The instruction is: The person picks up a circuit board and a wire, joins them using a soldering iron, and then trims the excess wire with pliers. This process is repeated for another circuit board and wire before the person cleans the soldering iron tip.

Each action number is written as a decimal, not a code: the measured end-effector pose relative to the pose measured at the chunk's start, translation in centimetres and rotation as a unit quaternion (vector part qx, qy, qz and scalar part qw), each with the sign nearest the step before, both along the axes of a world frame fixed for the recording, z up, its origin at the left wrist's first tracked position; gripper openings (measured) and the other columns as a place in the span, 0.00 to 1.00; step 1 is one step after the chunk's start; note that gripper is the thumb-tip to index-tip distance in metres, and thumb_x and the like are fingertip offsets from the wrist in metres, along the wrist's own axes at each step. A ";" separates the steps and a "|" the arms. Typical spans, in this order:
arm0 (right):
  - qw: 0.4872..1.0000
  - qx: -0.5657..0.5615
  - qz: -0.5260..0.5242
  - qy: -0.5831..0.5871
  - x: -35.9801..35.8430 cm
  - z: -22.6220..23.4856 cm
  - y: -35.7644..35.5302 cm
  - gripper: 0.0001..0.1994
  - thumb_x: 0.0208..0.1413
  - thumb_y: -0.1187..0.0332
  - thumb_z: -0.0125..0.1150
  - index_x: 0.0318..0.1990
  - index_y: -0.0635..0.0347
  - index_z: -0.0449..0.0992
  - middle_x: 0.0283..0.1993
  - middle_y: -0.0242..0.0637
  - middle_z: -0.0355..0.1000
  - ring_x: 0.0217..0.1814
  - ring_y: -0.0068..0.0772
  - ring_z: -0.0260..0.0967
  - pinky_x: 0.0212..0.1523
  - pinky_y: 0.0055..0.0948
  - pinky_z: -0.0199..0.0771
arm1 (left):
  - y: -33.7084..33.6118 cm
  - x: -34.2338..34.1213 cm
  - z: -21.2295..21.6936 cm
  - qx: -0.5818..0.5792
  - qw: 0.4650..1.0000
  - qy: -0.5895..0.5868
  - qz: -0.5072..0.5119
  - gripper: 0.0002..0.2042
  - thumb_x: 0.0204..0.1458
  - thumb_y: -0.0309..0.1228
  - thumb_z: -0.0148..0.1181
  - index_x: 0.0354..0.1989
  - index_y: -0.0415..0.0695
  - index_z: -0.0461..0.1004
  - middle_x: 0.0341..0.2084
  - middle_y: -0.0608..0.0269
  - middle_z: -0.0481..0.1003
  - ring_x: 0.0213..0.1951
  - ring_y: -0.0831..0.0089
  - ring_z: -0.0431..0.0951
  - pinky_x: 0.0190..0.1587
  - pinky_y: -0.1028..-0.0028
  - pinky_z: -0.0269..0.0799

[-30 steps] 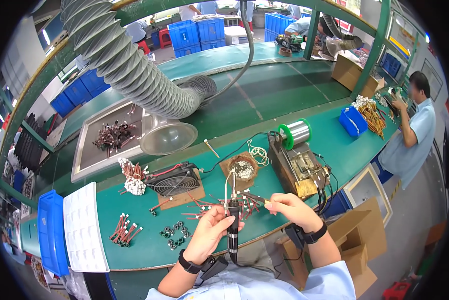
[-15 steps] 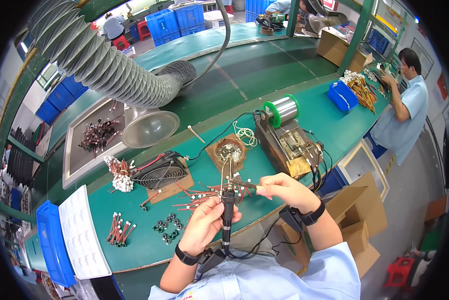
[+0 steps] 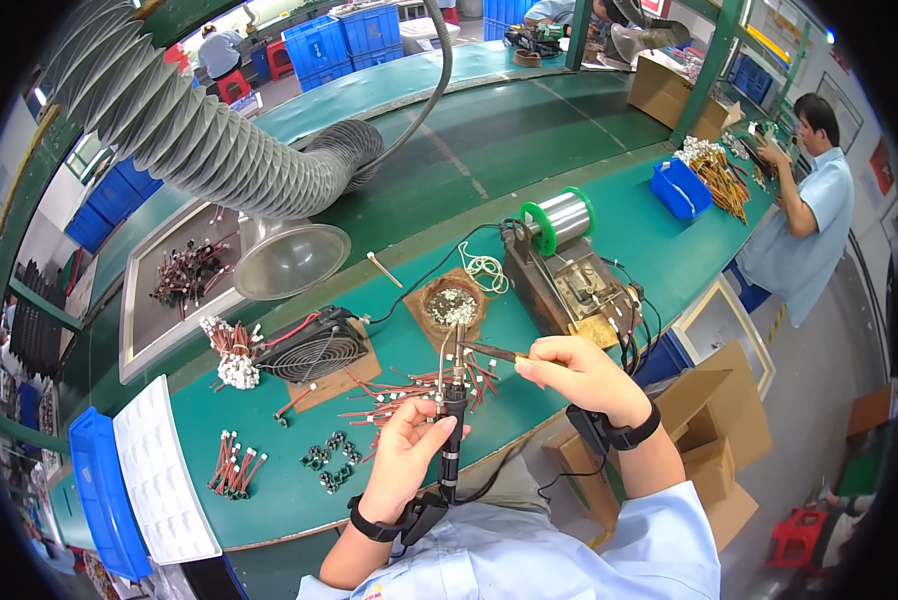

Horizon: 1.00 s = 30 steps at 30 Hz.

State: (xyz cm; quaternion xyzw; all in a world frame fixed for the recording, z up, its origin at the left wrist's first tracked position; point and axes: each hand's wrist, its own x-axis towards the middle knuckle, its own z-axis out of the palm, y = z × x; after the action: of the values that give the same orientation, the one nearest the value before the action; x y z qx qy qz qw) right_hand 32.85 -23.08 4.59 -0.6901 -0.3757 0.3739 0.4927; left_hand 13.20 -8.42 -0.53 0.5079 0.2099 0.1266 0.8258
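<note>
My left hand (image 3: 409, 450) is closed around the black handle of a soldering iron (image 3: 453, 430), which stands upright in the picture with its tip pointing away from me. A thin metal tube runs beside the iron's shaft. In my right hand (image 3: 584, 375) is pinched a slim dark tool (image 3: 494, 351); its exact kind I cannot make out. The tool's far end meets or crosses the iron's metal shaft near the tip. Just beyond the tip sits a round dish (image 3: 429, 305) holding whitish bits. Red wires with white connectors (image 3: 399, 395) lie beneath the iron.
A solder wire spool (image 3: 562, 222) stands on a metal device right of the dish. A small fan (image 3: 314, 350), bundled wires (image 3: 234, 350) and small dark parts (image 3: 334, 460) lie left. An extraction hood (image 3: 294, 260) hangs above. At right, a co-worker (image 3: 809, 200) handles parts.
The dark tool in my right hand has moved along the iron's shaft toward its tip. My left hand has shifted slightly down and left, still holding the iron.
</note>
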 end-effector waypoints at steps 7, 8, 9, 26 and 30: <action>0.990 0.016 -0.134 -0.039 -0.6 -1.4 2.2 0.15 0.57 0.65 0.56 0.21 0.62 0.67 0.21 0.27 0.60 0.23 0.17 0.54 0.26 0.22 0.55 | 0.3 -1.0 -0.4 -0.004 0.999 0.050 -0.009 0.05 0.56 0.21 0.53 0.37 0.40 0.64 0.39 0.58 0.74 0.39 0.69 0.78 0.42 0.73 0.74; 0.990 0.016 -0.134 -0.039 -0.8 -1.5 2.7 0.15 0.57 0.65 0.56 0.21 0.62 0.67 0.21 0.27 0.60 0.23 0.17 0.54 0.26 0.22 0.55 | 0.3 -1.3 -0.7 -0.011 0.999 0.049 -0.002 0.05 0.56 0.21 0.54 0.38 0.40 0.64 0.38 0.59 0.74 0.39 0.70 0.78 0.42 0.75 0.74; 0.979 0.031 -0.161 -0.118 -1.0 -1.7 3.2 0.15 0.56 0.65 0.57 0.21 0.62 0.67 0.21 0.29 0.60 0.23 0.19 0.56 0.26 0.23 0.56 | 0.4 -1.6 -0.9 -0.019 0.999 0.047 0.006 0.05 0.56 0.22 0.54 0.38 0.39 0.64 0.38 0.59 0.73 0.39 0.71 0.78 0.42 0.76 0.74; 0.949 0.044 -0.088 -0.298 -2.9 -0.9 2.4 0.09 0.50 0.68 0.62 0.23 0.62 0.72 0.22 0.37 0.63 0.28 0.34 0.61 0.31 0.32 0.61 | 1.3 -2.9 -0.8 0.016 1.000 0.006 0.024 0.06 0.57 0.22 0.53 0.38 0.39 0.63 0.40 0.58 0.73 0.40 0.72 0.78 0.40 0.77 0.73; 0.989 0.023 -0.023 -0.141 -2.8 -0.2 1.5 0.12 0.54 0.67 0.60 0.22 0.63 0.70 0.22 0.33 0.62 0.26 0.26 0.59 0.29 0.27 0.59 | 1.1 -2.5 -0.8 0.013 1.000 0.001 0.002 0.06 0.57 0.22 0.53 0.38 0.39 0.63 0.40 0.58 0.74 0.40 0.73 0.78 0.40 0.77 0.73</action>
State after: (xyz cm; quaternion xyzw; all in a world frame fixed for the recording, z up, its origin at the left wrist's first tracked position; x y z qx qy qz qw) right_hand 30.08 -21.60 4.43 -0.7333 -0.4334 0.2526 0.4590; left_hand 10.72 -7.35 -1.35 0.5179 0.2105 0.1306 0.8188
